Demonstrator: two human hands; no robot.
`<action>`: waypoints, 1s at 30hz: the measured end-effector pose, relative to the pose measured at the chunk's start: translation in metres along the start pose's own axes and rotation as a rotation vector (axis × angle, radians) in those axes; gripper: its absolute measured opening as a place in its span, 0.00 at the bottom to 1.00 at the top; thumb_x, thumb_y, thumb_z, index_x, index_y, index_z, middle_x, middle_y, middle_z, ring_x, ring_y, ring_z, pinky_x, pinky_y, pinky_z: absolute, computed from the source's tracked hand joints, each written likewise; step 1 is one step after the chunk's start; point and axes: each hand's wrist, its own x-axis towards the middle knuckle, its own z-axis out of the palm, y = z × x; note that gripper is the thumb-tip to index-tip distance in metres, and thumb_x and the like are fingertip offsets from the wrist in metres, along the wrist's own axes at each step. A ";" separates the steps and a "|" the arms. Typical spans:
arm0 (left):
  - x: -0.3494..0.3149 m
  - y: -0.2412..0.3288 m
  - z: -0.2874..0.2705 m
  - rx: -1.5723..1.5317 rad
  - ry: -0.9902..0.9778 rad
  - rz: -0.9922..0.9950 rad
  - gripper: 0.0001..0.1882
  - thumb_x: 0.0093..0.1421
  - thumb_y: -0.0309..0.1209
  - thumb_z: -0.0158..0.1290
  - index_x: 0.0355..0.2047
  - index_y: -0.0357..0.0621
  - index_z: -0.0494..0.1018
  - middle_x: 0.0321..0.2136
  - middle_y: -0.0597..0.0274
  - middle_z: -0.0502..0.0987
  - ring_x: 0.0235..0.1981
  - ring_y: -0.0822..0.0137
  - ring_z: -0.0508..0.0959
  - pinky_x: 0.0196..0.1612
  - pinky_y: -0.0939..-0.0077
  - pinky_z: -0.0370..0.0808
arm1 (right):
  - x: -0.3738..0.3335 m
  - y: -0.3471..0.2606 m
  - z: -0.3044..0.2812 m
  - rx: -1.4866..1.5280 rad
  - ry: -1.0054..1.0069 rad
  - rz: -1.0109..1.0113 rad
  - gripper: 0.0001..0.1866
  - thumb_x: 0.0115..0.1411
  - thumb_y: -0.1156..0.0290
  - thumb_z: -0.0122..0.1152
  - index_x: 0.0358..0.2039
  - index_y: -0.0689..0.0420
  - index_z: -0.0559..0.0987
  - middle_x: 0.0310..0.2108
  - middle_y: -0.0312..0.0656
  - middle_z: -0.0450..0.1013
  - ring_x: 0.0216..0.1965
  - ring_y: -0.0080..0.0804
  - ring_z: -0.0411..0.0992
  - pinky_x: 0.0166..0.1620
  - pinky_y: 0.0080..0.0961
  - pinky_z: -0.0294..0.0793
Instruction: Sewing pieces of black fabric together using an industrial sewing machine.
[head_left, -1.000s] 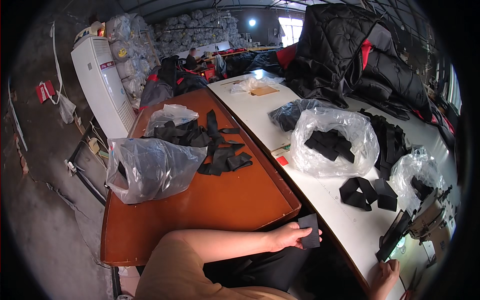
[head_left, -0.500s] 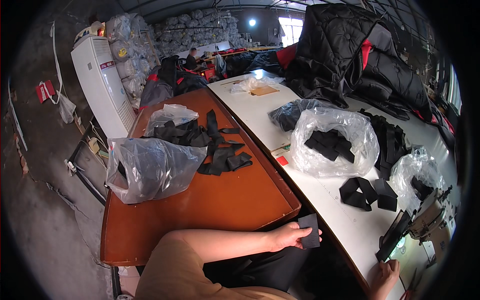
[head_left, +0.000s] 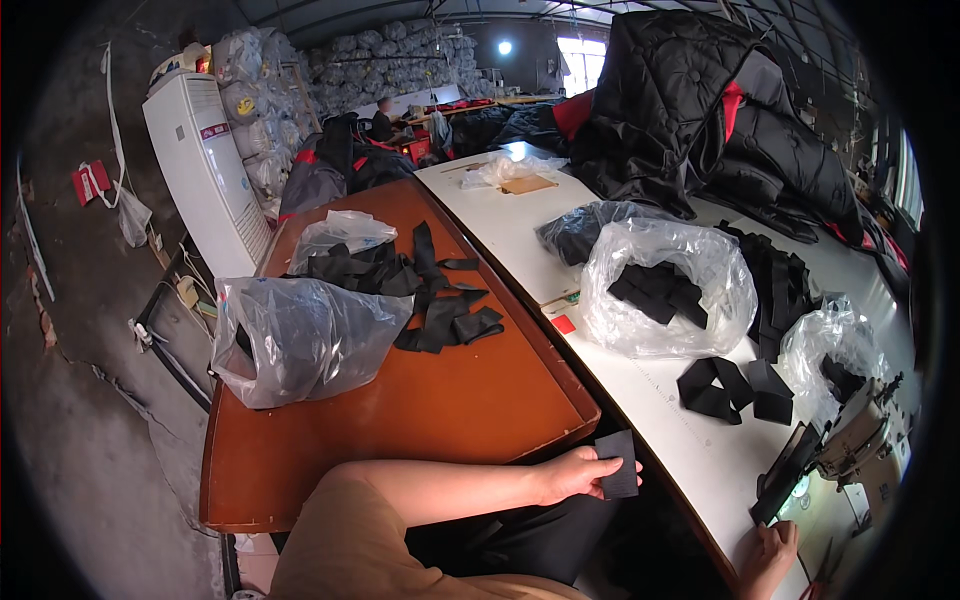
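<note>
Two tables stand close: one shiny brown table [head_left: 450, 410] and one long white table [head_left: 665, 410]. One left hand [head_left: 578, 472], arm stretched sideways, pinches one flat black cloth piece [head_left: 620, 470] in its grip, near the brown corner. One right hand [head_left: 772, 548] touches one long black strip [head_left: 785, 478]; I can't tell its grip.

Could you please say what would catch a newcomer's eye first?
A heap of quilted black fabric towers over the back of the white table. Left of that table, clear plastic bags and black strips lie on an orange-brown table. In front, the left hand grips a dark rectangular piece.
</note>
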 end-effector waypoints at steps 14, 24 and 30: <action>-0.001 -0.001 -0.003 0.044 -0.012 0.037 0.22 0.76 0.43 0.43 0.64 0.49 0.70 0.57 0.65 0.78 0.56 0.73 0.77 0.52 0.76 0.73 | 0.001 -0.013 0.008 0.005 0.168 0.072 0.04 0.46 0.83 0.61 0.24 0.61 0.81 0.27 0.46 0.69 0.33 0.47 0.71 0.35 0.41 0.70; -0.009 0.005 0.000 0.185 0.114 -0.015 0.19 0.76 0.38 0.44 0.59 0.41 0.72 0.51 0.61 0.81 0.42 0.79 0.79 0.29 0.88 0.67 | -0.002 -0.022 0.001 -0.052 0.109 0.108 0.04 0.49 0.77 0.64 0.25 0.55 0.85 0.27 0.42 0.72 0.33 0.45 0.72 0.35 0.41 0.73; -0.014 0.016 0.015 0.250 0.175 0.092 0.18 0.76 0.33 0.44 0.57 0.31 0.70 0.52 0.46 0.76 0.54 0.55 0.79 0.53 0.55 0.82 | 0.013 -0.017 -0.007 -0.059 0.030 0.089 0.09 0.51 0.73 0.64 0.34 0.53 0.86 0.30 0.38 0.72 0.38 0.40 0.71 0.38 0.36 0.75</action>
